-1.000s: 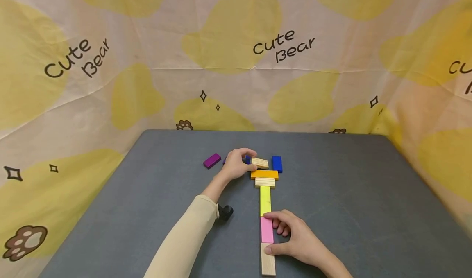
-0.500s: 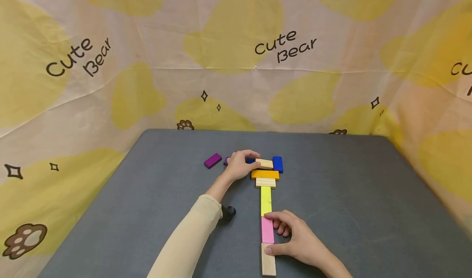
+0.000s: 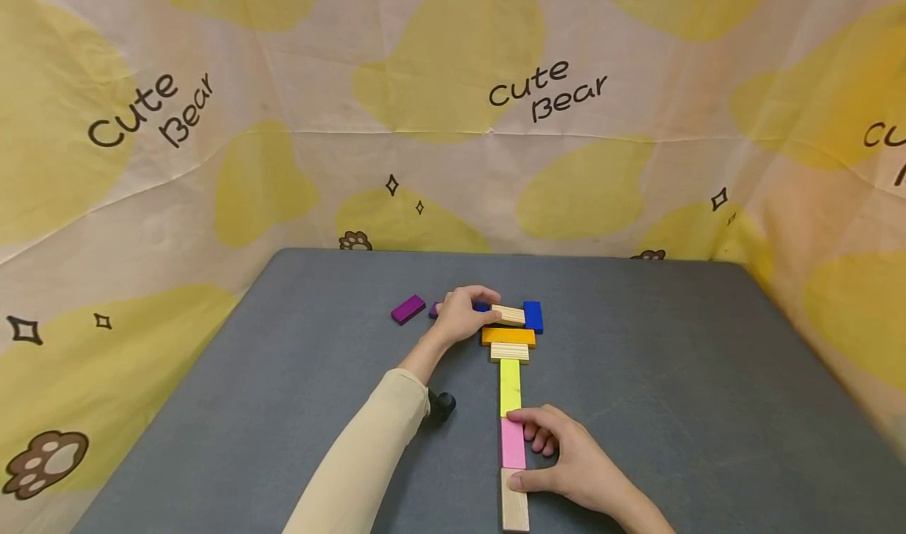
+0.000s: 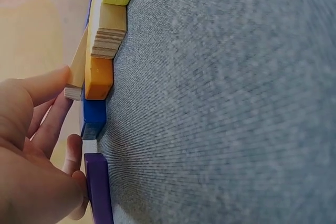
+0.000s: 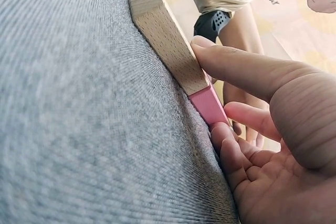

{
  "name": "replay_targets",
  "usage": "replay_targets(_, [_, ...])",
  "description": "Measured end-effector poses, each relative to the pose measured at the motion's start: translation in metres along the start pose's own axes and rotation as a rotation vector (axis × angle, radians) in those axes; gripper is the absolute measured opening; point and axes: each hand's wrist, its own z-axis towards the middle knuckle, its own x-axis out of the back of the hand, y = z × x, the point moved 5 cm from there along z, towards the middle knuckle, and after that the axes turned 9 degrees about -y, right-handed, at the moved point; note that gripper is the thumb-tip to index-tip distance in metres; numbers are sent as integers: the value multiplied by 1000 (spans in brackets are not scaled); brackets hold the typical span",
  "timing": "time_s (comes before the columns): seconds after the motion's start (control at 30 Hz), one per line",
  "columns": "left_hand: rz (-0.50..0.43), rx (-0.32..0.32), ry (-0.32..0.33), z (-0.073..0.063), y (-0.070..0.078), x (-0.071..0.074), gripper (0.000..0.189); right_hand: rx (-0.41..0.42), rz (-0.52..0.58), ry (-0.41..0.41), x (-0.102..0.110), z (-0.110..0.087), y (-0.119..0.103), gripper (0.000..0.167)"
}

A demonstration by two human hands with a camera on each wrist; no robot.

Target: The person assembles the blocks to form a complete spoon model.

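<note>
My left hand [image 3: 456, 314] pinches a plain wooden block [image 3: 510, 314] between thumb and fingers at the far end of a row. In the left wrist view, that block leans at a tilt beside the orange block [image 4: 100, 78]. Blue blocks [image 3: 533, 317] lie on both sides of it, the left one partly hidden by my hand. Nearer, a striped wooden block [image 3: 510, 351], a yellow block [image 3: 510, 388], a pink block [image 3: 513, 443] and another wooden block [image 3: 516, 510] follow in line. My right hand [image 3: 569, 459] rests its thumb on the nearest block and its index fingertip at the pink-yellow joint.
A purple block [image 3: 408, 310] lies to the left on the dark grey table [image 3: 637, 377]. A second purple block [image 3: 433, 311] is partly covered by my left hand. A patterned cloth [image 3: 439, 86] rises behind the table and at both sides.
My left hand has moved slightly right with the wooden block, bringing it up close to the right blue block, then stays nearly still. The right hand keeps its place.
</note>
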Motion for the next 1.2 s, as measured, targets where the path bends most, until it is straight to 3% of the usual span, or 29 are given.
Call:
replay_targets(0.4, [-32, 6, 37, -1, 1, 3, 22, 42, -19, 22, -1, -2, 0, 63])
replay_targets(0.77, [34, -16, -1, 0, -2, 1, 17, 30, -18, 15, 0, -1, -1, 64])
replay_targets(1.2, [31, -8, -11, -2, 0, -3, 12, 1, 3, 1, -1, 0, 0, 65])
